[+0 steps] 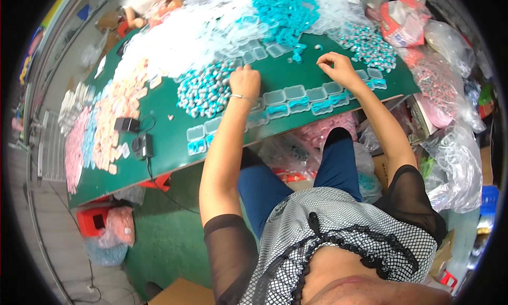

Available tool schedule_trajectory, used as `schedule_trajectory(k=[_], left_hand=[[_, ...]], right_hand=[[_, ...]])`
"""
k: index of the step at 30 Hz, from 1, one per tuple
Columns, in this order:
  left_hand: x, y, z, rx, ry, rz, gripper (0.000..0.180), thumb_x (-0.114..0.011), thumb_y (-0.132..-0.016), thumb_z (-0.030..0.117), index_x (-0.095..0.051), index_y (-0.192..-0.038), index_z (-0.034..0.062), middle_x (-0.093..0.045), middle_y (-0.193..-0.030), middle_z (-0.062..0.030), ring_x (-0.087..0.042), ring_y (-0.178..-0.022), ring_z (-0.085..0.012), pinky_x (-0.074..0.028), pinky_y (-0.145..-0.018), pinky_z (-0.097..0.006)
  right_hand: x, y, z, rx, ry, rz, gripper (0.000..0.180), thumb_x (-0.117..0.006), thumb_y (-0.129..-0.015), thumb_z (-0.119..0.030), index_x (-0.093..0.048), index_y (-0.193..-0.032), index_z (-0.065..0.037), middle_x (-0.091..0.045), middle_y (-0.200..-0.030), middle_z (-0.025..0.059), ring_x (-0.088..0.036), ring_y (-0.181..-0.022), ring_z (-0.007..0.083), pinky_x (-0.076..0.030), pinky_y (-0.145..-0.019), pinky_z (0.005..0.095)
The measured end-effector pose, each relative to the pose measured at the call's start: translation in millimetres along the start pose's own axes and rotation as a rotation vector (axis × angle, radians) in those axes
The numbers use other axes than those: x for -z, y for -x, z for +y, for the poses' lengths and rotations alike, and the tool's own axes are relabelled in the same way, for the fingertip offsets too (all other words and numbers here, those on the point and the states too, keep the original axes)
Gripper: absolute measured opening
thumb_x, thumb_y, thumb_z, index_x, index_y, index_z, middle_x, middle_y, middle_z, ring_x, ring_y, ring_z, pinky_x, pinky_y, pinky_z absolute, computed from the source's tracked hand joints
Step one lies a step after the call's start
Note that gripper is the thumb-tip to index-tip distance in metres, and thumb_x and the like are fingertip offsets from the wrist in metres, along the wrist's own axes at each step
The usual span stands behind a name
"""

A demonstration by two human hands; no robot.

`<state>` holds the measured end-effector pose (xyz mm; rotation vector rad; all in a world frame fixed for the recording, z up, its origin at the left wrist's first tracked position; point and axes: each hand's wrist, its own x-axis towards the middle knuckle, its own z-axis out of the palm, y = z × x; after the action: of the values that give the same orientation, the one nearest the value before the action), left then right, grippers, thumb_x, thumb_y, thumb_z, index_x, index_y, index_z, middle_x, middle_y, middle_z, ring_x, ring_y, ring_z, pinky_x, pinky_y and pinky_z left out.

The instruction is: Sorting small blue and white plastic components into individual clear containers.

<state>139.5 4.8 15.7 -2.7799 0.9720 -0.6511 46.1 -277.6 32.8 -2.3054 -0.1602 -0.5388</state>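
My left hand [245, 83] is closed, its fingers curled down at the right edge of a heap of small blue-and-grey rounded pieces [203, 90]. What those fingers hold, if anything, is hidden. Farther right, my right hand [338, 69] hovers over the green table with thumb and forefinger curved together; nothing I can name shows between them. Below both hands runs a row of small clear plastic cases [275, 97], lids folded back, with bright blue pieces [298, 105] in them. My left forearm covers part of this row.
Clear plastic cases [180, 40] and a turquoise heap [286, 14] cover the far side of the green table [174, 146]. More blue-and-grey pieces [370, 48] lie at right. Pink and peach cases [114, 114] and a black device [142, 145] with a cable lie left. Plastic bags [450, 167] crowd the right.
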Motion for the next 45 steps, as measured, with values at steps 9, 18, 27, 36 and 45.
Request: schedule_trajectory(k=[9, 18, 27, 36, 45], left_hand=[[23, 7, -8, 0.102, 0.497, 0.045, 0.018, -0.062, -0.073, 0.009, -0.066, -0.090, 0.0044, -0.064, -0.084, -0.0138, -0.064, -0.081, -0.0318, -0.053, -0.067, -0.041], [60, 48, -20, 0.524, 1.584, -0.204, 0.017, -0.066, -0.083, 0.006, -0.065, -0.097, -0.0013, -0.066, -0.082, -0.0039, -0.062, -0.071, -0.0111, -0.051, -0.065, -0.024], [71, 103, -12, 0.422, 1.487, -0.142, 0.017, -0.064, -0.085, 0.000, -0.064, -0.101, 0.0004, -0.063, -0.090, -0.0027, -0.065, -0.076, -0.0116, -0.053, -0.066, -0.023], [63, 100, 36, 0.183, 1.054, 0.071, 0.009, -0.074, -0.072, 0.013, -0.071, -0.080, 0.0120, -0.063, -0.082, -0.0061, -0.062, -0.070, -0.0252, -0.047, -0.063, -0.038], [54, 100, 44, 0.089, 0.640, 0.161, 0.005, -0.072, -0.069, 0.017, -0.072, -0.074, 0.0153, -0.061, -0.081, -0.0004, -0.057, -0.084, -0.0222, -0.039, -0.070, -0.038]], right_hand=[[2, -51, 61, -0.215, 0.464, 0.023, 0.016, -0.062, -0.081, -0.024, -0.069, -0.092, -0.015, -0.069, -0.091, 0.0069, -0.066, -0.085, 0.0276, -0.050, -0.074, 0.0436], [-20, -78, 80, -0.190, 0.853, 0.060, 0.015, -0.059, -0.080, -0.015, -0.060, -0.091, -0.006, -0.066, -0.091, 0.0175, -0.064, -0.089, 0.0367, -0.049, -0.070, 0.0529], [-22, -30, 12, 0.016, 0.226, -0.031, 0.013, -0.061, -0.078, -0.009, -0.065, -0.090, -0.004, -0.067, -0.086, 0.0126, -0.066, -0.077, 0.0286, -0.052, -0.066, 0.0391], [-67, 58, -85, 0.391, 0.071, -0.104, 0.009, -0.068, -0.076, -0.012, -0.063, -0.084, -0.012, -0.064, -0.085, 0.0001, -0.059, -0.088, 0.0191, -0.035, -0.085, 0.0380], [-78, 68, -86, 0.392, 0.183, -0.037, 0.006, -0.068, -0.075, -0.013, -0.063, -0.080, -0.013, -0.059, -0.090, -0.0008, -0.053, -0.097, 0.0206, -0.032, -0.088, 0.0424]])
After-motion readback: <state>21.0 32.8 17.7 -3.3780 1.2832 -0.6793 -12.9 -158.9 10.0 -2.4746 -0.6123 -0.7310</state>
